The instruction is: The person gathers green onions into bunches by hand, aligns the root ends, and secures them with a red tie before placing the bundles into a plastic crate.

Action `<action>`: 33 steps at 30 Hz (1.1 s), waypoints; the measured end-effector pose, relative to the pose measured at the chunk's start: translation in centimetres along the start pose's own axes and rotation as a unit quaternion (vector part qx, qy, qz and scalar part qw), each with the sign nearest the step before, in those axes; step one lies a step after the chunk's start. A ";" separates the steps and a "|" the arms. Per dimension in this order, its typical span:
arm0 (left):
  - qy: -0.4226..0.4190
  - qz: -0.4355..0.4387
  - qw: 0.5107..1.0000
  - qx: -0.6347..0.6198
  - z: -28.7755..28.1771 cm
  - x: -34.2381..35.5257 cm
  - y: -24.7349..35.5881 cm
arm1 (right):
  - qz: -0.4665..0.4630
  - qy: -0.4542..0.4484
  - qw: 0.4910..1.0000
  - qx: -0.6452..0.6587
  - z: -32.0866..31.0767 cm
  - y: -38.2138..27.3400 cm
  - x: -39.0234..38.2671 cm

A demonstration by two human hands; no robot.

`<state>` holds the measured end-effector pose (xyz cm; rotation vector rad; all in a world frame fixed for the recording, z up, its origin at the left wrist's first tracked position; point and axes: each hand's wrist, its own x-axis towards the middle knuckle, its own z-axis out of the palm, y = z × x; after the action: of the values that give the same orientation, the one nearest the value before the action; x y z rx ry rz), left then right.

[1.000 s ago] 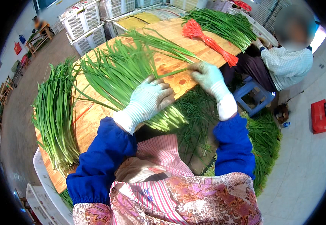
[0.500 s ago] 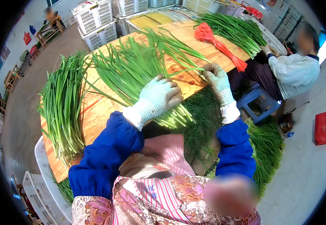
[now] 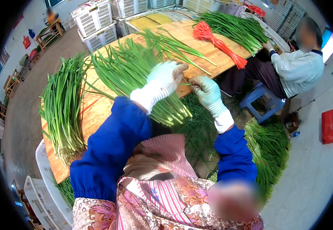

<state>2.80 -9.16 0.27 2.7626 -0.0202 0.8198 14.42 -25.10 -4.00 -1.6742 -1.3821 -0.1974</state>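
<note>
A loose bunch of garlic chives point(image 3: 136, 73) lies in front of me on the wooden table, its pale cut ends hanging past the near edge. Above its stem end is my gloved left hand point(image 3: 164, 78), fingers bent together toward the right; what they pinch, if anything, is hidden. My gloved right hand point(image 3: 206, 94) is closed just off the table edge, with a thin green chive blade point(image 3: 185, 84) between thumb and fingers. A few separate chives point(image 3: 185, 53) rest beyond my hands. To the left lies another large chive pile point(image 3: 65, 107).
Red ties point(image 3: 222, 46) and another chive heap point(image 3: 233, 30) lie on the table's point(image 3: 109, 111) far right. A co-worker point(image 3: 296, 69) sits there beside a blue stool point(image 3: 262, 101). White crates point(image 3: 93, 19) stand behind; more chives point(image 3: 268, 153) are on the floor at right.
My left hand has lifted off the bunch, up and to the right. My right hand has drawn left and down, away from the separate chives, which now lie loose.
</note>
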 end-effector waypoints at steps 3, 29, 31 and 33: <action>-0.170 -0.028 0.985 0.019 0.9 1.2 -0.4 | -0.055 0.002 0.994 -0.099 -0.3 0.2 -0.4; -0.099 0.006 0.995 0.019 2.4 -0.5 -0.9 | 0.220 -0.354 0.889 -0.192 -3.9 -2.6 0.3; -0.092 0.008 0.996 0.016 2.6 -0.3 -0.6 | 0.250 -0.282 0.907 -0.189 -2.5 -1.7 -1.8; -0.083 0.011 0.996 0.028 3.0 -0.7 -0.9 | 0.320 -0.232 0.917 -0.050 -2.2 -1.4 -4.4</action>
<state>3.86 -9.05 -2.74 2.8816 -0.0612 0.6020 12.57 -29.81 -4.75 -2.2626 -1.0725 0.5471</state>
